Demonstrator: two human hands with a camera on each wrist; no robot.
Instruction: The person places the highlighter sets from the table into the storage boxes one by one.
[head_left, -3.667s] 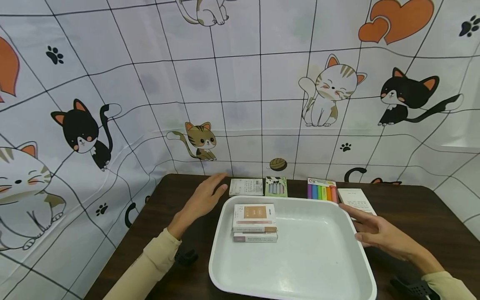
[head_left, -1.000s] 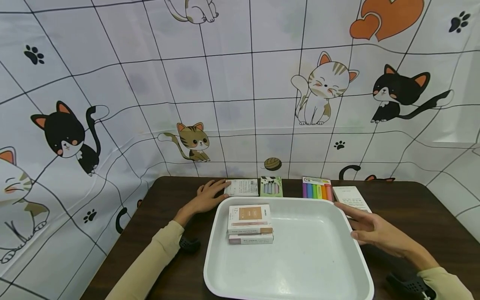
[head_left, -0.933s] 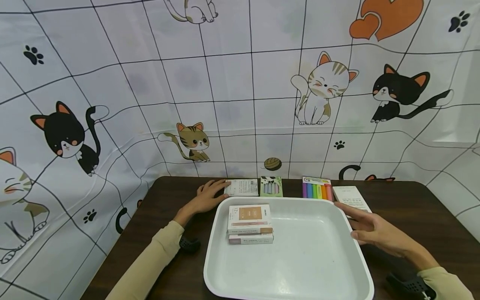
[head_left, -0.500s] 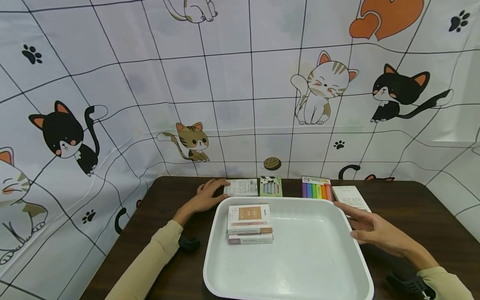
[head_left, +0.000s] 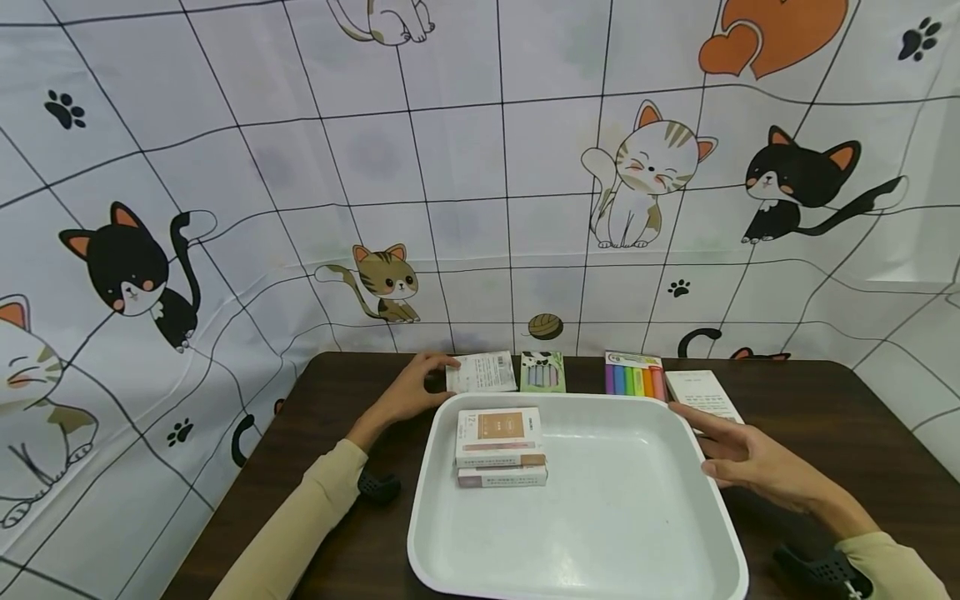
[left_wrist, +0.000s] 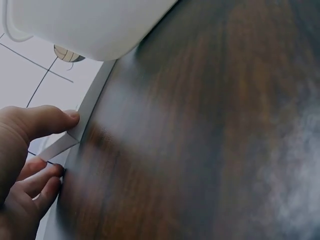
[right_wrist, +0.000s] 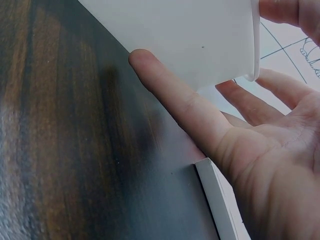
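Note:
My left hand (head_left: 408,390) pinches the left end of a flat white box (head_left: 483,372) with printed text and a barcode at the table's back edge. In the left wrist view, the thumb (left_wrist: 70,117) presses a corner of this box while the other fingers curl at its far side. My right hand (head_left: 765,462) rests against the right rim of a large white tray (head_left: 600,546), its fingers fairly straight. Up close, one finger (right_wrist: 170,90) lies along the tray's outer wall. Inside the tray, a white box with a tan panel (head_left: 498,433) sits on another white box (head_left: 502,477).
Right of the held box stands a green pack (head_left: 543,372) with a cow print. Further right are a rainbow-coloured pack (head_left: 634,379) and a white printed box (head_left: 702,393) near my right hand. Behind the dark wooden table (head_left: 352,533) hangs a cat-print cloth (head_left: 465,167).
My left hand came down from over the table's back left onto the white box, lay flat there, then arched to pinch it. The box has turned slightly. The right hand stays at the tray.

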